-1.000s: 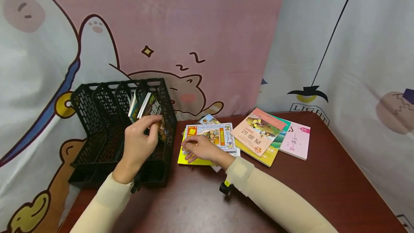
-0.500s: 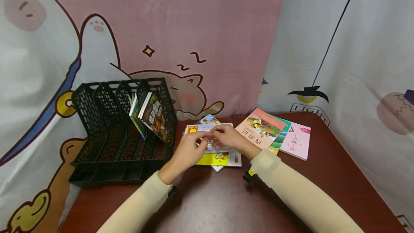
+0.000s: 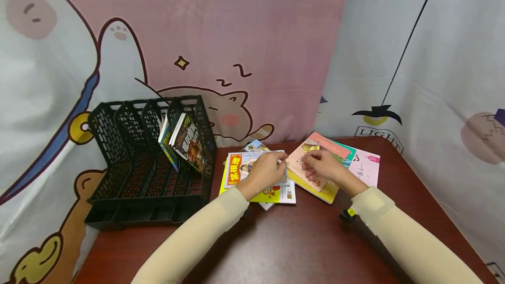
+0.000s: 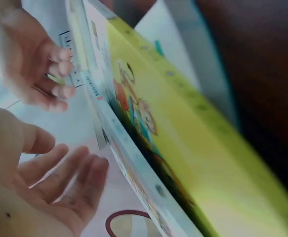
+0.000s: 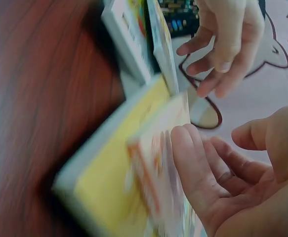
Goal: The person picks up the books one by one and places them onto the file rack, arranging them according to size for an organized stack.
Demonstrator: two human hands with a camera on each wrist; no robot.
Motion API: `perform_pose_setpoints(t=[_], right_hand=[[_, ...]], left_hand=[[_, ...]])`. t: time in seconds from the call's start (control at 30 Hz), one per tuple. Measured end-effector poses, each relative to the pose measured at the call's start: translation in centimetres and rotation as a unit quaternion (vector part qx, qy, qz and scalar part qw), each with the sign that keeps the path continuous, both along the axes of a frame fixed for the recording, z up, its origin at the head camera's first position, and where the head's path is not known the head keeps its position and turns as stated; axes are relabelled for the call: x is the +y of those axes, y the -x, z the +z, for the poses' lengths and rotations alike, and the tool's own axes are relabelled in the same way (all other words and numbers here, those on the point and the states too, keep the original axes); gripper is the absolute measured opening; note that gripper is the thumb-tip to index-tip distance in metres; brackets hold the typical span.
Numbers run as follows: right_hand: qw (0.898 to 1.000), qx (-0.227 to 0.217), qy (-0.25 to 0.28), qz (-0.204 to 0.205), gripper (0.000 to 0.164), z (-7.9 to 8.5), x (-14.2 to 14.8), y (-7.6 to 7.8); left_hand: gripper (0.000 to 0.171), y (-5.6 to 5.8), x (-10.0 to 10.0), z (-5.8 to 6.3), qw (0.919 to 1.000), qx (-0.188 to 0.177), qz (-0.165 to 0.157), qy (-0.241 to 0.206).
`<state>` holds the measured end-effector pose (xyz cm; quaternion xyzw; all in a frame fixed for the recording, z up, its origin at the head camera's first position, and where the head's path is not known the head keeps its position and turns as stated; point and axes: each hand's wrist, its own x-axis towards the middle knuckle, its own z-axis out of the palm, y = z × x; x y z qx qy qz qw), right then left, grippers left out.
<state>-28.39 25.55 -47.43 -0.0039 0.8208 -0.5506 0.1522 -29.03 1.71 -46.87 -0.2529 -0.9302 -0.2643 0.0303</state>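
Above the left book pile is my left hand (image 3: 265,172), fingers loosely bent and holding nothing. Under it lies a small book with a red-and-yellow title block (image 3: 235,168), on top of a yellow book (image 3: 272,194). My right hand (image 3: 326,166) hovers over the salmon-covered book (image 3: 305,161), thumb and fingers apart. In the right wrist view the fingertips (image 5: 179,140) of that hand are close to the salmon book; I cannot tell whether they touch it. A yellow book (image 3: 328,193) lies beneath that one. The left wrist view shows the left hand (image 4: 55,182) with fingers spread loosely.
A black mesh file rack (image 3: 134,179) stands at the left of the brown table (image 3: 284,240). A dark-covered book (image 3: 191,141) and a blue-yellow book (image 3: 167,146) lean in its right-hand slots. A pink book (image 3: 367,165) lies at the far right.
The left hand has moved right from the file rack, where the dark-covered book now stands without a hand on it. My right hand has moved right, from the left pile to the salmon book.
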Motion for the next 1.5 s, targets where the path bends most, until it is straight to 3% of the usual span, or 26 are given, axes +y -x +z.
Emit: perform_pose_setpoints(t=[0.1,0.3,0.43,0.53,0.73,0.9,1.03,1.07,1.27,1.3,1.5], right_hand=[[1.0,-0.002,-0.018,-0.012,0.043,-0.3,2.3,-0.8],[0.999,-0.014,-0.042,-0.029,0.043,-1.0,5.5,-2.1],[0.996,-0.026,-0.078,-0.037,0.042,-1.1,6.6,-2.9],[0.993,-0.023,-0.106,-0.042,0.042,-1.1,6.6,-3.3],[0.991,-0.023,-0.111,-0.07,0.044,-0.8,6.0,-3.6],[0.99,-0.041,-0.097,-0.093,0.053,-0.6,6.2,-3.5],[0.989,-0.056,-0.091,-0.1,0.058,-0.7,6.5,-3.5],[0.989,-0.058,-0.089,-0.099,0.059,-0.7,6.6,-3.5],[0.989,-0.075,-0.076,-0.106,0.063,-0.8,6.9,-3.3],[0.989,-0.077,-0.076,-0.105,0.064,-0.8,7.0,-3.2],[0.99,-0.078,-0.075,-0.095,0.065,-0.6,7.0,-3.4]], left_hand=[[0.036,0.6,1.5,-0.1,0.9989,-0.007,-0.009,0.046],[0.025,1.6,3.2,0.1,0.9925,-0.001,0.002,0.122],[0.035,2.4,3.9,0.2,0.992,-0.006,0.002,0.126],[0.033,2.7,4.2,0.1,0.9914,-0.022,0.011,0.128],[0.035,3.3,4.8,-0.1,0.9878,-0.062,0.047,0.135],[0.045,2.9,5.2,0.3,0.986,-0.113,0.072,0.099],[0.041,2.5,5.3,0.5,0.9827,-0.159,0.075,0.059],[0.043,3.1,5.5,-0.6,0.9825,-0.166,0.072,0.046],[0.049,2.3,5.9,-0.4,0.9603,-0.265,0.055,-0.066],[0.047,1.4,5.8,0.8,0.9546,-0.28,0.059,-0.082],[0.033,0.4,6.2,0.9,0.95,-0.261,0.088,-0.147]])
